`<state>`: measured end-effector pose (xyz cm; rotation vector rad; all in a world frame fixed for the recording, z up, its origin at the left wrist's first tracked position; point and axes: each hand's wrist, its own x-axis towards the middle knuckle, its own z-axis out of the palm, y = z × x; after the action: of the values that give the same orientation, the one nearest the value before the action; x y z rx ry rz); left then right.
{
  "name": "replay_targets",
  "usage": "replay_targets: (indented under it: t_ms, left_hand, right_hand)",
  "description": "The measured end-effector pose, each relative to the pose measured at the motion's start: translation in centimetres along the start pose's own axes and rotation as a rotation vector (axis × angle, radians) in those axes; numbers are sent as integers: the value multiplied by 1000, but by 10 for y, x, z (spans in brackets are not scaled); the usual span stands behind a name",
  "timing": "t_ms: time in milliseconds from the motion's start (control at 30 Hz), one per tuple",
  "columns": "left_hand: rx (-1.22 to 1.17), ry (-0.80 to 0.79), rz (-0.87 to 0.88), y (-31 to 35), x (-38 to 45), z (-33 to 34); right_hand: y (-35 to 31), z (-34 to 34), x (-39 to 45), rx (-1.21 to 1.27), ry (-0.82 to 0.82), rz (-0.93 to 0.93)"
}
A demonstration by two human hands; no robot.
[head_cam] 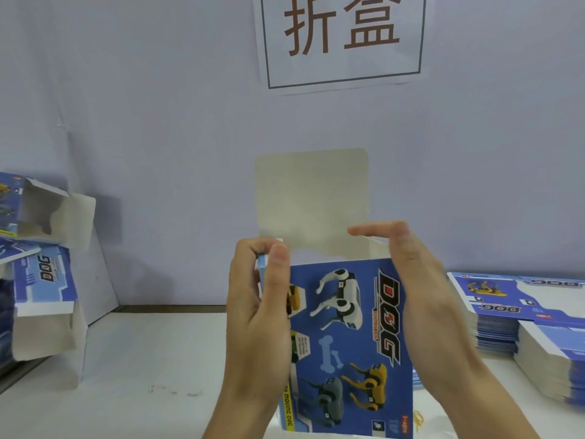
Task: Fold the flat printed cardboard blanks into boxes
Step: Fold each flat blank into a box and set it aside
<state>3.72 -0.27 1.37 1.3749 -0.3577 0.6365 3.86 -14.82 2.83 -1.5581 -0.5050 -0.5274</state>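
The box (348, 340) I'm holding up at centre is squared, its top flap (311, 198) upright at 12 o'clock; my left hand (259, 312) grips its edge, my right hand (411, 280) rests flat-fingered. Folded boxes (44, 248) at 9, unfolded blanks (519, 308) stacked at 3

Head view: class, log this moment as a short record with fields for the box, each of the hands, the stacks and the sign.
box: blue printed dog box, held upright, grey top flap standing open
left hand: grips the box's left edge
right hand: fingers straight, over the box's right top corner
flat blanks: stack at right on the table
folded boxes: pile at left
sign: on the wall
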Motion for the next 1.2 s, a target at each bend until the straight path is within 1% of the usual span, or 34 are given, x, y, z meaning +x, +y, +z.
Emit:
replay_targets:
  t_ms: [67, 167, 233, 333, 400, 500, 600, 833, 1033, 1133, 1200]
  left_hand:
    - [-18, 48, -33, 3, 0, 1]
    - [-50, 69, -71, 6, 1, -2]
    - [-38, 61, -60, 7, 0, -3]
    - [-86, 78, -40, 5, 1, -3]
    - [-108, 84, -58, 3, 4, -4]
    - [-125, 54, -103, 1, 5, -7]
    - [-117, 24, -98, 4, 5, -7]
    - [-66, 22, -12, 9, 4, -7]
    - [-112, 58, -39, 11, 3, -6]
    - [-65, 92, 15, 9, 2, -5]
    - [-119, 88, 69, 10, 1, -5]
  right_hand:
    - [-7, 4, 0, -25, 0, 40]
    - [-13, 10, -3, 26, -10, 128]
    - [-13, 12, -3, 42, 0, 133]
    - [-10, 13, -4, 105, 23, 131]
    - [-5, 10, -2, 92, 42, 136]
    - [-5, 9, -2, 66, 20, 169]
    - [-8, 9, -1, 63, -21, 158]
    - [-8, 12, 0, 98, 72, 113]
    - [-2, 13, 0, 165, 104, 104]
    - [-1, 13, -1, 185, 126, 47]
    - [4, 12, -3, 232, 155, -2]
